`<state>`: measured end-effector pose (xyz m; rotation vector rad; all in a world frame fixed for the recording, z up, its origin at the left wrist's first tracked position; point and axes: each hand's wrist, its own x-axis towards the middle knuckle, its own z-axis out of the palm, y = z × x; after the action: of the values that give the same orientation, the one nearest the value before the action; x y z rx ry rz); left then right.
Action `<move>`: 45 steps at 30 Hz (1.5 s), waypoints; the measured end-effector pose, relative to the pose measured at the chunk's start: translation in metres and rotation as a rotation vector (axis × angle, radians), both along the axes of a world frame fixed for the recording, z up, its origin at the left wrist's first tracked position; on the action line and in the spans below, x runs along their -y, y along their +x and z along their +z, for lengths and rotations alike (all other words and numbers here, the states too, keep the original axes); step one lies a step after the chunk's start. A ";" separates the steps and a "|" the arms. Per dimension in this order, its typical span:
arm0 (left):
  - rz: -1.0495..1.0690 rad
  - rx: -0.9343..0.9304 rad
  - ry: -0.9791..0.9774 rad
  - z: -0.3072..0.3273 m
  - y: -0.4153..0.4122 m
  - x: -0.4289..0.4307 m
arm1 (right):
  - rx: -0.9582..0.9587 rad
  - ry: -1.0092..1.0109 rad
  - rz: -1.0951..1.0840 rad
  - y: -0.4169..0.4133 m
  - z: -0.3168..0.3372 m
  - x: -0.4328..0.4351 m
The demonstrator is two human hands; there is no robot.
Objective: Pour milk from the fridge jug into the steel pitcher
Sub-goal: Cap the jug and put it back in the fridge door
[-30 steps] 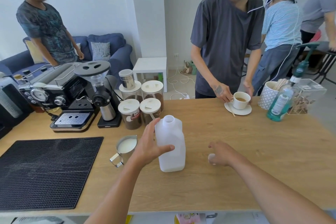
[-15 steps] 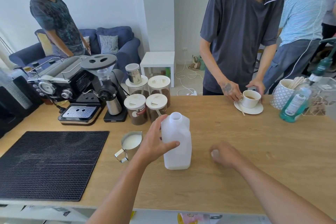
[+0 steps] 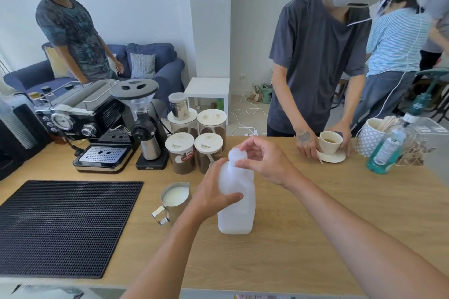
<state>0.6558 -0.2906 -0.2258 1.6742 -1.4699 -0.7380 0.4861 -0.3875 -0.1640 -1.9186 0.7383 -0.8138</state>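
Observation:
A white plastic milk jug [image 3: 239,211] stands upright on the wooden counter [image 3: 315,238]. My left hand [image 3: 213,192] grips its left side. My right hand [image 3: 262,161] holds the white cap [image 3: 237,154] on the jug's neck with fingertips. The steel pitcher [image 3: 173,201], holding milk, stands just left of the jug, its handle toward me.
Black rubber mat [image 3: 63,226] at left. Espresso machine [image 3: 97,126], grinder [image 3: 143,114] and several coffee jars [image 3: 194,143] stand behind. A person across the counter holds a cup on a saucer [image 3: 330,147]. Green bottle [image 3: 388,145] and stick holder [image 3: 371,136] at right.
My right hand rose from the counter with the cap and brought it onto the jug's neck. My left hand stayed on the jug.

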 end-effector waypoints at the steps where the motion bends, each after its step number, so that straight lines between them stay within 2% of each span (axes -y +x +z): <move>1: -0.003 -0.001 -0.002 0.001 0.001 0.000 | -0.043 -0.021 0.013 0.000 -0.001 0.000; 6: -0.013 0.008 0.010 0.001 0.003 0.000 | -0.296 -0.137 0.087 -0.003 0.011 0.001; 12: -0.027 -0.007 -0.011 -0.001 0.005 0.002 | -0.751 -0.431 0.234 0.013 0.047 0.002; 18: -0.042 -0.022 -0.001 0.000 0.005 0.002 | -0.994 -0.476 0.262 0.031 0.065 -0.003; 21: -0.040 -0.022 0.000 0.000 0.006 0.001 | -1.086 -0.533 0.159 0.040 0.066 -0.007; 25: -0.060 -0.008 -0.021 0.001 0.005 0.001 | -1.127 -0.666 -0.051 0.043 0.054 -0.011; 28: -0.061 -0.015 -0.006 0.000 0.007 0.001 | -1.005 -0.507 0.080 0.033 0.054 -0.005; 30: -0.056 -0.016 -0.001 -0.001 0.008 0.003 | -1.015 -0.457 0.200 0.030 0.056 -0.003; 34: -0.059 -0.004 0.005 -0.001 0.007 0.004 | -1.035 -0.414 0.093 0.035 0.051 -0.004; 38: -0.058 -0.003 0.000 0.000 0.008 0.004 | -1.027 -0.481 0.028 0.038 0.045 -0.008; 42: -0.059 -0.008 -0.012 0.001 0.008 0.002 | -0.978 -0.532 -0.042 0.037 0.041 -0.012; 45: -0.060 -0.010 -0.016 0.000 0.008 0.002 | -0.904 -0.483 -0.102 0.035 0.035 -0.015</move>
<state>0.6636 -0.2926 -0.2260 1.6180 -1.5214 -0.7638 0.5209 -0.3728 -0.1288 -2.7331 1.2528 -0.1259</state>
